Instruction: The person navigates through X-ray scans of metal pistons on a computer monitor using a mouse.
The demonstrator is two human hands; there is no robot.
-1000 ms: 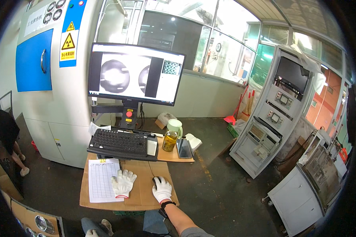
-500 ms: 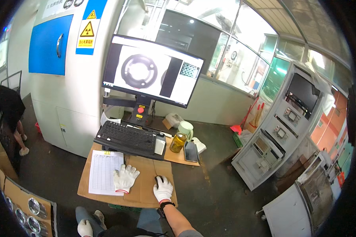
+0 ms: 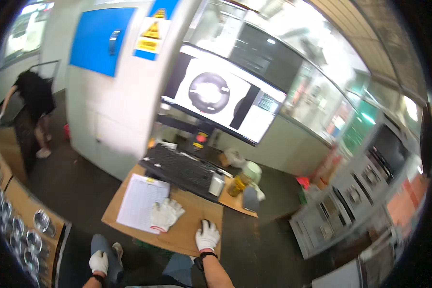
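Note:
My right hand [image 3: 207, 235], in a white glove, lies palm down with fingers apart on the brown cardboard-covered desk top [image 3: 187, 230], near its front edge. A small dark spot shows at its fingertips; I cannot tell what it is. My left hand [image 3: 99, 261], also gloved, hangs low by my knee, off the desk, and looks curled. A spare pair of white gloves [image 3: 165, 213] lies on the desk, overlapping a printed paper sheet [image 3: 140, 200]. Behind them sits a black keyboard [image 3: 181, 170].
A large monitor [image 3: 225, 98] shows a grey ring image. A jar of yellow liquid [image 3: 237, 185] and a white cup [image 3: 216, 185] stand right of the keyboard. Metal ring parts [image 3: 31, 235] lie at lower left. Another person [image 3: 31, 103] bends at far left. Grey machine cabinets [image 3: 355, 201] stand right.
The view has swung closer and to the left. My left hand has come into view at the lower edge. My right hand stays on the desk.

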